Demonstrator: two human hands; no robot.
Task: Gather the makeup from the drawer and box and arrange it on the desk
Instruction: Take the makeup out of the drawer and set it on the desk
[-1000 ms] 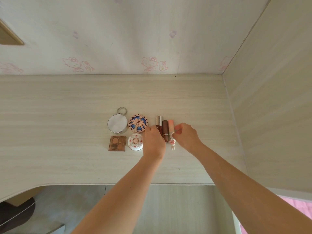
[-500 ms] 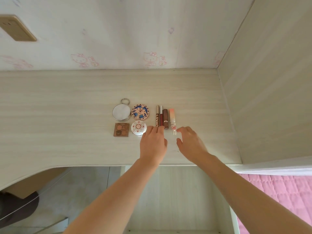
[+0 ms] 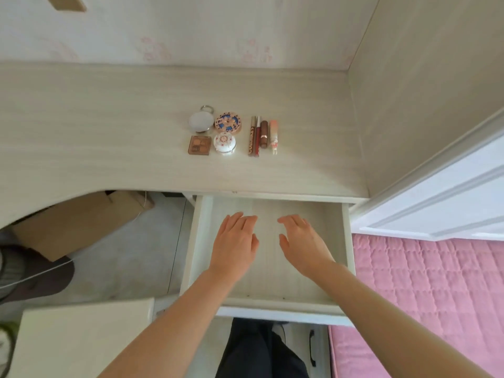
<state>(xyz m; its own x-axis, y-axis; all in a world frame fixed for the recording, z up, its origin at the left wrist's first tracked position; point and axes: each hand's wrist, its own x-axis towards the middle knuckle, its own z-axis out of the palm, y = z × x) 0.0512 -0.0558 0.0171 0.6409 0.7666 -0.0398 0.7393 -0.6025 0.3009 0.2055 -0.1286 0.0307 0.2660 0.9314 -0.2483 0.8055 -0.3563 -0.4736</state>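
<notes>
The makeup lies in a tidy group on the pale wood desk (image 3: pixel 109 126): a round mirror compact (image 3: pixel 201 120), a patterned round compact (image 3: pixel 227 123), a brown square palette (image 3: pixel 199 145), a white round compact (image 3: pixel 224 143), and a row of lip tubes (image 3: pixel 263 135). Below the desk edge the drawer (image 3: pixel 338 230) stands pulled out, and its visible floor holds nothing. My left hand (image 3: pixel 234 242) and my right hand (image 3: pixel 304 242) hover over the drawer, palms down with fingers relaxed, holding nothing.
A cardboard box (image 3: pixel 81 216) sits under the desk at the left. A white surface (image 3: pixel 81 339) is at the lower left. A pink quilted bed (image 3: pixel 431 296) and a white panel (image 3: pixel 450 197) lie to the right. A wood side wall (image 3: pixel 425 91) bounds the desk.
Both hands have let go of the lip tubes and drawn back from the desk to above the open drawer. The view has tilted down, bringing the drawer into sight.
</notes>
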